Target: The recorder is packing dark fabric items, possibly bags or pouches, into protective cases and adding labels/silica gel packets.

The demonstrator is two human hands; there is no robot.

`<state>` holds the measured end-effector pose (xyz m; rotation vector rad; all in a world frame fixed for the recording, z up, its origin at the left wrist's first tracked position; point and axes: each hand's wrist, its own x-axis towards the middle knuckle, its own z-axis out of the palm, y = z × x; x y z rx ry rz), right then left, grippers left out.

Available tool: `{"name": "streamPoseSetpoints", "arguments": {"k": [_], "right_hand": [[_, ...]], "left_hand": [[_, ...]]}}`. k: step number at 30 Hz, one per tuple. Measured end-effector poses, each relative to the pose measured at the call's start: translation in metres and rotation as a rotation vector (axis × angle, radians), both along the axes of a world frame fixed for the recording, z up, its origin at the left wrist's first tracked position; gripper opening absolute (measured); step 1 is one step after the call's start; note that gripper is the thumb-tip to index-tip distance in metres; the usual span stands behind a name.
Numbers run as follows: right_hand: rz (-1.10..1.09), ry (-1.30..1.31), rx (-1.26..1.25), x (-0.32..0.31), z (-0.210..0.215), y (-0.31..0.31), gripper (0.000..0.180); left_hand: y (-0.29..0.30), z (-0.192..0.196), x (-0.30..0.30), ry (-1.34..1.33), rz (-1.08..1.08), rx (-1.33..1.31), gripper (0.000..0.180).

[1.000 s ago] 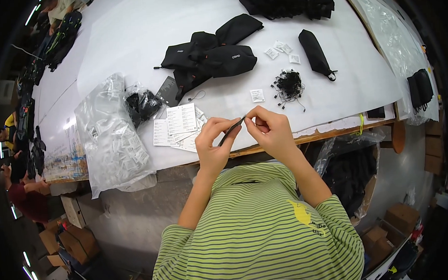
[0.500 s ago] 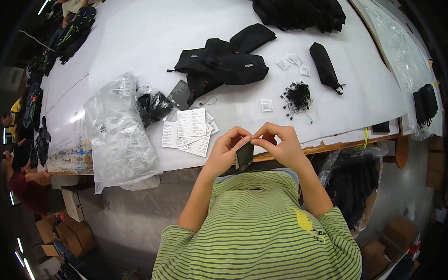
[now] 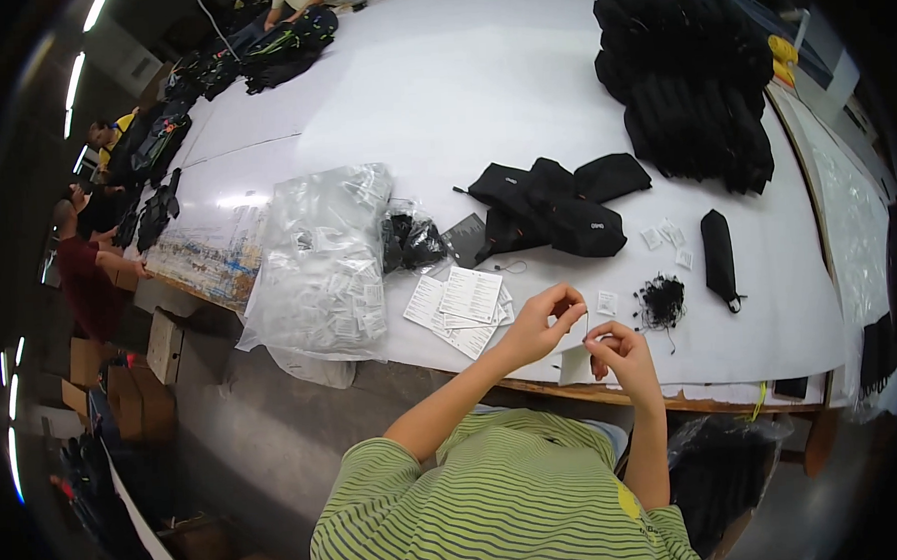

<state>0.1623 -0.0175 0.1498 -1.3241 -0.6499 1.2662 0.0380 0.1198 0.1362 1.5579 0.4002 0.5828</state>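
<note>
In front of my body, at the table's near edge, my left hand (image 3: 543, 328) is closed, pinching the upper end of a thin dark string. Just below and to the right, my right hand (image 3: 620, 359) is closed at a folded hang tag (image 3: 574, 367), thumb and forefinger near the string. The tag's pale side faces up, and my fingers partly cover it. Beyond my hands are a small white packet (image 3: 607, 302) and a tangled heap of black tag strings (image 3: 662, 302). Left of them lie white printed cards (image 3: 469, 295) in a loose stack.
Black pouches (image 3: 556, 210) lie mid-table, one long pouch (image 3: 718, 260) to the right. A big black pile (image 3: 685, 89) fills the far right. At left sit a clear bag of packets (image 3: 323, 270) and a smaller bag of black strings (image 3: 414, 240). Other people stand at far left.
My hands have drawn apart, the left going up with the string pinched. The tag has turned from its dark face to its pale side. The whole view has shifted, showing more of the table's far side.
</note>
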Motion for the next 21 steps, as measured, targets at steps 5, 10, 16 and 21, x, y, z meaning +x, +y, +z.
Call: {"name": "streamPoseSetpoints", "arguments": {"k": [5, 10, 16, 21], "right_hand": [[-0.017, -0.08, -0.017, -0.002, -0.003, 0.0, 0.012], [-0.085, -0.016, 0.025, -0.003, -0.016, -0.011, 0.01], [-0.245, -0.022, 0.037, 0.0, -0.027, -0.017, 0.008], [-0.401, -0.361, 0.053, -0.013, -0.024, -0.003, 0.006]], "left_hand": [[0.094, -0.014, 0.041, 0.096, 0.513, 0.881, 0.028], [0.146, -0.034, 0.041, 0.342, 0.397, 1.023, 0.032], [0.075, 0.003, 0.027, 0.181, 0.124, 0.765, 0.027], [0.016, 0.014, 0.007, 0.308, -0.159, 0.21, 0.03]]}}
